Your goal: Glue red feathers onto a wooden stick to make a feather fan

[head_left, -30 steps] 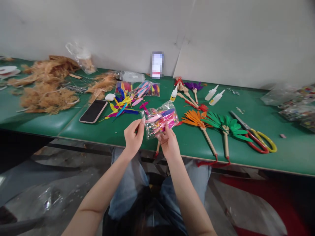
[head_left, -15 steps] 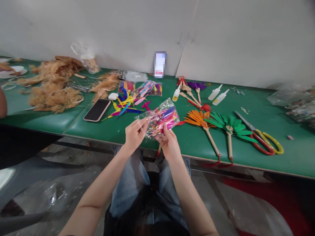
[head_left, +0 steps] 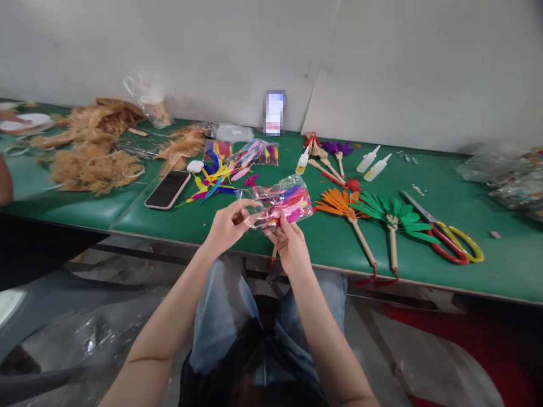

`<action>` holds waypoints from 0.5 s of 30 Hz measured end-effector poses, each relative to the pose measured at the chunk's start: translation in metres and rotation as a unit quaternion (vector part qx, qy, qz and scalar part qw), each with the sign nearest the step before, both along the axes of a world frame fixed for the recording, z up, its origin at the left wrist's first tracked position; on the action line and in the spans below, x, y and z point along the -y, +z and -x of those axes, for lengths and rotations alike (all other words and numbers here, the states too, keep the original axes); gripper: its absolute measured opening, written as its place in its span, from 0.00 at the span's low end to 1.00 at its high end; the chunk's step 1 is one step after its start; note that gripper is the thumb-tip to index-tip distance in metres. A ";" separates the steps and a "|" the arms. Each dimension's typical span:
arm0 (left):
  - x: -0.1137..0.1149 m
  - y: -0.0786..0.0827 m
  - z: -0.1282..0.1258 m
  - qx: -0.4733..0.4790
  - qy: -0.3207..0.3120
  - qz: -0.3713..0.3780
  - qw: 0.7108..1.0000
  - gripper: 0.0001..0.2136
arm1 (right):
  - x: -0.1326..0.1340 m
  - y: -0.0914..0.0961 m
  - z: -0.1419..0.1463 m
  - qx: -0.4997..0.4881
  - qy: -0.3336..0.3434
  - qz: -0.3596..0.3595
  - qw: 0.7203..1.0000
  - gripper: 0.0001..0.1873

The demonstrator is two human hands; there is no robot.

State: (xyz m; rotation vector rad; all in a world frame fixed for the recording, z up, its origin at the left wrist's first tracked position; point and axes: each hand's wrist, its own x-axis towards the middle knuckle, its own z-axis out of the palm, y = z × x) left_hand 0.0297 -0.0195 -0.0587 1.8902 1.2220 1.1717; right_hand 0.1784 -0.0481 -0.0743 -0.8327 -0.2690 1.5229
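Observation:
A clear plastic bag of pink, red and blue feathers (head_left: 292, 200) is held between my two hands above the table's front edge. My left hand (head_left: 231, 225) pinches the bag's left end. My right hand (head_left: 292, 240) grips its lower right side, thumb on top. Beneath the bag, part of a wooden handle (head_left: 274, 255) with a red cord shows at the table edge. Loose yellow, blue and pink feathers (head_left: 218, 178) lie behind the bag, to its left. An orange feather fan (head_left: 339, 204) and a green feather fan (head_left: 392, 212) rest to its right.
Scissors (head_left: 449, 240) lie right of the fans. Glue bottles (head_left: 302, 161) and a purple feather fan (head_left: 337, 148) are farther back. A phone (head_left: 168, 189) and brown fibre (head_left: 93, 169) sit left. Another phone (head_left: 274, 113) leans on the wall. Another person's arm (head_left: 5, 180) shows far left.
The bag has turned flatter and wider between my hands. My left hand has shifted slightly left and kept hold of its end. My right hand still grips it.

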 end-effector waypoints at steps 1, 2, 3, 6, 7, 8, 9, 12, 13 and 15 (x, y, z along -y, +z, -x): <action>0.000 0.001 0.000 -0.008 0.002 -0.009 1.000 0.10 | 0.000 -0.001 0.000 0.001 0.001 -0.002 1.000 0.10; 0.001 0.002 0.000 -0.021 0.004 -0.022 1.000 0.08 | 0.001 -0.001 0.001 0.002 0.003 -0.004 1.000 0.10; 0.001 0.003 -0.001 -0.035 0.004 -0.035 0.999 0.07 | 0.001 -0.002 0.001 0.001 0.005 -0.004 1.000 0.11; 0.001 0.004 -0.005 -0.073 0.000 -0.065 0.995 0.08 | 0.002 -0.003 0.003 -0.002 0.008 -0.003 1.000 0.11; 0.001 0.004 -0.006 -0.083 -0.002 -0.070 0.994 0.08 | 0.002 -0.003 0.003 0.000 0.008 -0.005 1.000 0.11; 0.000 0.003 -0.007 -0.090 -0.004 -0.073 0.993 0.09 | 0.002 -0.003 0.003 0.003 0.006 -0.007 1.000 0.11; 0.000 0.002 -0.007 -0.098 -0.007 -0.074 0.992 0.10 | 0.002 -0.003 0.003 0.006 0.006 -0.010 1.000 0.10; -0.001 -0.003 -0.007 -0.125 -0.018 -0.083 0.989 0.09 | 0.002 -0.004 0.004 0.010 0.014 -0.018 1.000 0.11; -0.002 -0.004 -0.006 -0.133 -0.022 -0.091 0.987 0.08 | 0.002 -0.005 0.004 0.009 0.017 -0.017 1.000 0.11; -0.003 -0.006 -0.004 -0.152 -0.024 -0.109 0.982 0.07 | 0.002 -0.007 0.005 0.002 0.016 -0.013 1.000 0.11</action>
